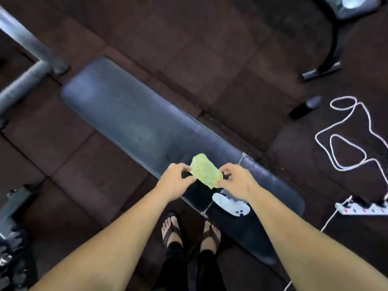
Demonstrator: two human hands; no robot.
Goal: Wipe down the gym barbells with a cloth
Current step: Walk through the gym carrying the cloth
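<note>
A small yellow-green striped cloth [206, 170] is stretched between both hands above a dark padded bench [130, 122]. My left hand [175, 181] pinches the cloth's left edge. My right hand [236, 181] pinches its right edge. No barbell shows clearly; a grey metal bar frame [27, 59] runs along the upper left.
A white controller-like device [231, 203] lies on the bench near my right wrist. A white cable [344, 139] loops on the floor at right, next to a power strip [361, 208]. Dark equipment [12, 227] stands at lower left. My sandalled feet [189, 229] stand beside the bench.
</note>
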